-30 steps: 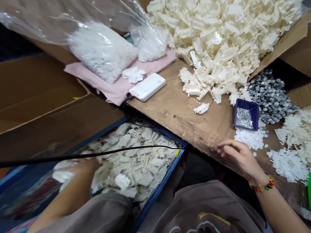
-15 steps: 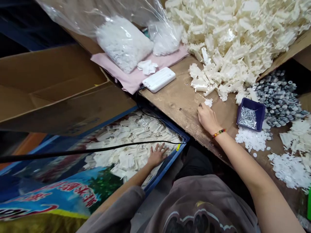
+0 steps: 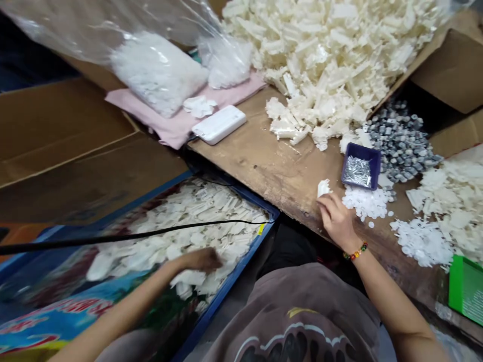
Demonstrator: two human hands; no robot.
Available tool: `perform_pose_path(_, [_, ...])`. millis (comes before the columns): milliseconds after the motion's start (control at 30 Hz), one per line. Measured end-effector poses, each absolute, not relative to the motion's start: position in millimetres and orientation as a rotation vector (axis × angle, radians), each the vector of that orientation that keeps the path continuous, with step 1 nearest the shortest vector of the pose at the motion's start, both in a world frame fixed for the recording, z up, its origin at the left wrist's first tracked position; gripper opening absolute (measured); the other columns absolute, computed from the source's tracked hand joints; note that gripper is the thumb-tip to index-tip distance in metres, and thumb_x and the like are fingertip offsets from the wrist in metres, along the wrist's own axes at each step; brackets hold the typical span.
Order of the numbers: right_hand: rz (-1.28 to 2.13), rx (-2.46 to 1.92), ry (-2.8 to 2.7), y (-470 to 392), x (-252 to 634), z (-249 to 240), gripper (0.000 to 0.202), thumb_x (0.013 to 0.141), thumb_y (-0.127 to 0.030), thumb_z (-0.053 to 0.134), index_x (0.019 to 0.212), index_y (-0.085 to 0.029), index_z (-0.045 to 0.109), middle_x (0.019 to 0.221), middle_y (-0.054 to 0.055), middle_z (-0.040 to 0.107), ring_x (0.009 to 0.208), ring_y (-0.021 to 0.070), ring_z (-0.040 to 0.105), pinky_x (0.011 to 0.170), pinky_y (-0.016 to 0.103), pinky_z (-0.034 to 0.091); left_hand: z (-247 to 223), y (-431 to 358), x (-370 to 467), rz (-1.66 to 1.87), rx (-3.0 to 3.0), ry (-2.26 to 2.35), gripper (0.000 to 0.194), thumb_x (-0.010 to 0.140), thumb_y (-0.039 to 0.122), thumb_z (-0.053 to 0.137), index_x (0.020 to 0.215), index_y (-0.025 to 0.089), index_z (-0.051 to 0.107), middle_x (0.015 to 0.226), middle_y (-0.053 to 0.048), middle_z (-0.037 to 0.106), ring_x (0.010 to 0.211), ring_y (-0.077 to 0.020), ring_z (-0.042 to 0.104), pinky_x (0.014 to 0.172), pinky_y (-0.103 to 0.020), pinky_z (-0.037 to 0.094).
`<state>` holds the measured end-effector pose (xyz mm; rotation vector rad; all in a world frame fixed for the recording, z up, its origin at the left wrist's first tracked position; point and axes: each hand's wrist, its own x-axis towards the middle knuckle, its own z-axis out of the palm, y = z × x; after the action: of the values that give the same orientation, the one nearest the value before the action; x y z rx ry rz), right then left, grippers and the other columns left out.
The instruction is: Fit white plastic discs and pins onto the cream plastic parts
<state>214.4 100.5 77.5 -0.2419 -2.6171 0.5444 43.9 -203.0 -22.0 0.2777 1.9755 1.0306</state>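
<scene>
My right hand (image 3: pixel 337 221), with a beaded bracelet on the wrist, is closed near the table's front edge. Between its fingertips is a small white plastic part (image 3: pixel 323 188). My left hand (image 3: pixel 204 260) is over a heap of flat off-white plastic parts (image 3: pixel 166 236) in a blue-rimmed bin (image 3: pixel 241 264). Motion blurs its fingers, so whether they grip anything is unclear. Right of my right hand is a purple tray (image 3: pixel 373 166) of small metal pins (image 3: pixel 357 172), with white discs (image 3: pixel 368 202) below it.
A large pile of cream plastic parts (image 3: pixel 332 65) covers the back of the wooden table (image 3: pixel 264 156). Grey cylindrical pieces (image 3: pixel 400 141) lie to the right, above a green tray (image 3: pixel 466 289). A white power bank (image 3: pixel 219 124) lies at the left. A black cable (image 3: pixel 151 234) crosses the bin.
My right hand has moved toward the table's front edge, nearer the purple tray, with the white part at its fingertips. My left hand has drawn left across the bin. The view has shifted.
</scene>
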Motion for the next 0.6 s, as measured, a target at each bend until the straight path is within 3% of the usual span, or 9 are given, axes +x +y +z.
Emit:
perform_pose_path(67, [0.525, -0.201, -2.653, 83.4, 238.2, 81.9, 0.023, 0.090, -0.010, 0.040, 0.100, -0.016, 0.060, 0.094, 0.010, 0.061, 0.086, 0.0175, 0.059, 0.076, 0.029, 0.049, -3.0, -160.8, 86.1, 0.983, 0.385, 1.688, 0.035, 0.055, 0.045, 0.076, 0.071, 0.014, 0.071, 0.061, -0.006, 0.068, 0.060, -0.0232, 0.064, 0.058, -0.033, 0.051])
perform_pose_path(133, [0.560, -0.063, -2.747, 63.9, 261.4, 89.6, 0.024, 0.089, -0.010, 0.040, 0.100, -0.016, 0.060, 0.092, 0.009, 0.062, 0.084, 0.0167, 0.059, 0.075, 0.028, 0.049, 20.5, -116.5, 122.8, 1.179, 0.367, 1.122, 0.047, 0.072, 0.053, 0.062, 0.101, 0.017, 0.068, 0.094, -0.012, 0.071, 0.081, -0.0232, 0.066, 0.072, -0.035, 0.052])
perform_pose_path(167, [0.596, 0.020, -2.790, 56.4, 271.7, 94.7, 0.024, 0.089, -0.010, 0.040, 0.100, -0.017, 0.060, 0.092, 0.009, 0.062, 0.085, 0.0165, 0.059, 0.074, 0.027, 0.049, 32.3, -94.6, 136.5, 1.311, 0.330, 0.973, 0.049, 0.073, 0.054, 0.062, 0.104, 0.017, 0.066, 0.101, -0.013, 0.069, 0.087, -0.0223, 0.065, 0.076, -0.034, 0.051])
perform_pose_path(267, [0.823, 0.084, -2.803, 60.1, 290.8, 112.6, 0.021, 0.089, -0.016, 0.045, 0.105, -0.018, 0.059, 0.098, 0.008, 0.063, 0.089, 0.0153, 0.060, 0.074, 0.026, 0.049, 58.8, -36.6, 156.2, 1.479, 0.186, 0.948, 0.031, 0.072, 0.036, 0.070, 0.093, 0.013, 0.068, 0.089, -0.010, 0.071, 0.075, -0.0149, 0.065, 0.069, -0.023, 0.049])
perform_pose_path(333, [0.935, -0.172, -2.710, 90.7, 289.5, 122.0, 0.021, 0.089, -0.025, 0.049, 0.108, -0.019, 0.058, 0.102, 0.007, 0.063, 0.088, 0.0139, 0.060, 0.075, 0.025, 0.049, 66.7, -9.2, 158.2, 1.484, 0.169, 0.947, 0.027, 0.069, 0.029, 0.073, 0.089, 0.011, 0.068, 0.083, -0.009, 0.072, 0.069, -0.0138, 0.064, 0.067, -0.023, 0.050])
perform_pose_path(467, [0.452, -0.865, -2.696, 184.7, 254.6, 121.4, 0.024, 0.091, -0.024, 0.042, 0.093, -0.015, 0.064, 0.094, 0.009, 0.065, 0.089, 0.0191, 0.059, 0.082, 0.031, 0.045, 69.5, 19.4, 163.8, 1.434, 0.220, 0.939, 0.032, 0.070, 0.028, 0.071, 0.096, 0.012, 0.065, 0.087, -0.010, 0.073, 0.072, -0.0161, 0.066, 0.070, -0.027, 0.051])
perform_pose_path(600, [0.056, -0.923, -3.092, 239.3, 205.7, 108.6, 0.023, 0.085, -0.015, 0.046, 0.093, -0.009, 0.067, 0.103, 0.018, 0.065, 0.101, 0.0263, 0.057, 0.086, 0.033, 0.042, 69.4, 31.5, 179.3, 1.347, 0.250, 0.970, 0.024, 0.069, 0.025, 0.069, 0.089, 0.012, 0.063, 0.083, -0.010, 0.073, 0.067, -0.0159, 0.066, 0.066, -0.027, 0.051])
